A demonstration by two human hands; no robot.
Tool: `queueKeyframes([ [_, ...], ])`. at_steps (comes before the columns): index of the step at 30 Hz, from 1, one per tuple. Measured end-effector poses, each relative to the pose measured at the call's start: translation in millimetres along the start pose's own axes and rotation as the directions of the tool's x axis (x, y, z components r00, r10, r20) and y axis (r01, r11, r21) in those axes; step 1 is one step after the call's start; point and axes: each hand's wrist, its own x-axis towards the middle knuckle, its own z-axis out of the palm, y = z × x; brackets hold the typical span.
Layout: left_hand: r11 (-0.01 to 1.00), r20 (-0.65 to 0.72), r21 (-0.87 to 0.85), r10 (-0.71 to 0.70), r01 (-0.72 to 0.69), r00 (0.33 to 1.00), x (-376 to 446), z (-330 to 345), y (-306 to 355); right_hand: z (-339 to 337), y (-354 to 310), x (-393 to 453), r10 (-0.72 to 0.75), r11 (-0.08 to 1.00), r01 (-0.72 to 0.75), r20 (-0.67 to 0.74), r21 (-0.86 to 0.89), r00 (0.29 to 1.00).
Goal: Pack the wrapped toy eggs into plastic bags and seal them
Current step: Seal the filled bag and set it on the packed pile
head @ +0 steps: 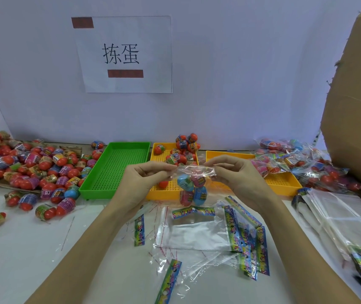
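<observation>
Paper sign on wall, cardboard box at right.

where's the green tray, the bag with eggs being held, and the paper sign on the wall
green tray (118, 165): head view, on its perforated floor.
bag with eggs (191, 186): head view, on the blue egg inside the clear bag.
paper sign (153, 40): head view, on a blank white part right of the characters.

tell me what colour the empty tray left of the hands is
Bright green, with a perforated floor. The green tray shows clearly in the head view, beside a yellow tray.
</observation>
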Motion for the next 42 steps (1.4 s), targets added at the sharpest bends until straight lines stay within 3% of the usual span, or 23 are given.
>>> queueKeyframes([
  [5, 0.98, 0.035, 0.117, 0.155, -0.159, 0.987, -4, 0, 6, 2, -2, -1, -0.033, 0.999, 0.032, -0.014, -0.04, 0.999],
  [14, 0.94, 0.081, 0.252, 0.217, -0.23, 0.973, -4, -4, 6, 5, -8, -6, -0.102, 0.98, 0.098, -0.018, -0.171, 0.995],
  [20, 0.971, 0.054, 0.182, 0.15, -0.157, 0.987, -4, -5, 4, 7, -8, -4, -0.044, 0.981, 0.037, -0.035, -0.191, 0.998],
  [36, 0.991, -0.041, 0.121, 0.067, -0.061, 0.997, 0, 1, -1, 23, -3, 0, -0.105, 0.947, 0.091, -0.029, -0.309, 0.994],
  [42, 0.981, -0.074, -0.164, -0.118, 0.104, 0.99, 1, 6, -4, 30, -2, 2, -0.102, 0.968, 0.08, -0.082, -0.238, 0.991],
])
